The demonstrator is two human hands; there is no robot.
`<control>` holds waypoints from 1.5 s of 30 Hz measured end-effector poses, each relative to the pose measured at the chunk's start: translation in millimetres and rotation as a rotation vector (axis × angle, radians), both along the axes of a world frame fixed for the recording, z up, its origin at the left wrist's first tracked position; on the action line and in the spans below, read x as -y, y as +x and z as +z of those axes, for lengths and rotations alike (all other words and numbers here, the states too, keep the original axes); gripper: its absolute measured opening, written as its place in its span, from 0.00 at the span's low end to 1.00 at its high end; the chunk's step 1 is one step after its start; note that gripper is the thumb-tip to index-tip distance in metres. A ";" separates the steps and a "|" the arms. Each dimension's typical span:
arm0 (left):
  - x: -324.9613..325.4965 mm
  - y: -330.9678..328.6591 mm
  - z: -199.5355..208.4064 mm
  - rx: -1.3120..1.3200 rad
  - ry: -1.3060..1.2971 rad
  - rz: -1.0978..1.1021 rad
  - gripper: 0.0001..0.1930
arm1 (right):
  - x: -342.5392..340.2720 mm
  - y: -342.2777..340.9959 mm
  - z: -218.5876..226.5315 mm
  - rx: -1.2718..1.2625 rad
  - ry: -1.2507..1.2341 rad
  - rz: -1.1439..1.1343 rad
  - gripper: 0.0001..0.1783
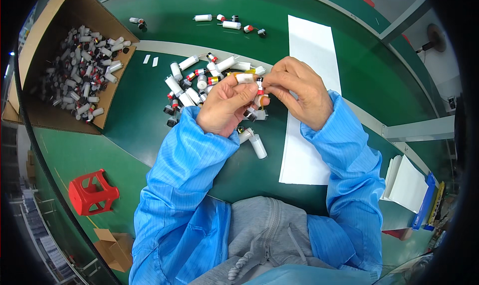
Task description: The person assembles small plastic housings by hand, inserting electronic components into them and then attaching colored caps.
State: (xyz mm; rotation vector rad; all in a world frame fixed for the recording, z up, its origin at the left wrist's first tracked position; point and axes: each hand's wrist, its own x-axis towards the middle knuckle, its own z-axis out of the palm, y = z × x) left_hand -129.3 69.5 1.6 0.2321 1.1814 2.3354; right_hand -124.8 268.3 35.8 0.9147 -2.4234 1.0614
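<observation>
My left hand holds a small white cylindrical part between thumb and fingers, over the green table. A short piece with red and black bands hangs at its fingertips. My right hand is closed in a pinch at that banded piece; its fingertips partly hide what they grip. Below and left of my hands lies a loose pile of white cylinders with red and black ends. Nearer me, one white cylinder lies by the pile's edge.
An open cardboard box at the left is heaped with similar parts. A long white sheet runs beneath my right hand. Several parts lie at the far side. A red stool stands on the floor; white papers lie at the right.
</observation>
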 end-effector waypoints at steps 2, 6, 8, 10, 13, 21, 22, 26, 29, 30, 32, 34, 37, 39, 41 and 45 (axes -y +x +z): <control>-0.9 -0.7 2.0 0.037 -0.043 -0.119 0.16 | -5.5 -2.3 -1.2 -0.003 0.023 -0.018 0.12; -1.8 -0.2 0.3 0.107 -0.124 -0.283 0.16 | -17.6 -7.6 -3.4 0.091 -0.006 0.009 0.18; 0.9 -0.8 -3.6 0.156 -0.058 -0.351 0.17 | -25.8 -4.8 -4.6 0.050 -0.028 -0.057 0.21; 1.2 -0.9 -2.2 0.199 0.024 -0.403 0.19 | -43.1 4.1 -9.3 0.118 -0.012 -0.184 0.19; -4.7 2.5 0.8 0.292 0.217 -0.387 0.19 | -66.9 23.3 -32.5 0.207 0.015 -0.329 0.12; -13.0 11.6 -6.5 0.454 0.243 -0.231 0.22 | -38.5 53.8 -78.8 0.028 0.418 -0.421 0.20; -14.8 12.9 -3.7 0.477 0.227 -0.202 0.22 | -34.6 55.6 -81.1 0.055 0.486 -0.445 0.20; -14.0 12.3 -5.8 0.479 0.237 -0.198 0.22 | -27.7 59.8 -71.4 0.127 0.639 -0.453 0.20; -14.0 10.4 -11.8 0.450 0.268 -0.206 0.22 | -26.8 57.6 -64.3 0.164 0.659 -0.439 0.20; -14.2 10.2 -10.7 0.448 0.266 -0.207 0.22 | -27.3 56.7 -63.4 0.173 0.652 -0.432 0.19; -14.3 10.1 -8.2 0.492 0.212 -0.149 0.22 | -30.8 57.1 -69.5 0.118 0.604 -0.427 0.20; -13.6 9.5 -9.9 0.487 0.222 -0.153 0.22 | -27.4 57.7 -67.2 0.065 0.557 -0.413 0.21; -13.7 10.0 -8.9 0.484 0.241 -0.167 0.21 | -23.0 60.4 -62.8 -0.252 0.656 -0.524 0.21; -14.1 10.4 -7.6 0.479 0.248 -0.167 0.21 | -27.6 61.0 -69.0 -0.186 0.670 -0.366 0.24; -14.5 10.5 -8.7 0.454 0.249 -0.197 0.20 | -26.8 65.0 -64.1 -0.152 0.710 -0.355 0.22; -15.7 10.8 -10.7 0.424 0.235 -0.162 0.19 | -18.6 68.4 -51.7 -0.011 0.720 -0.387 0.17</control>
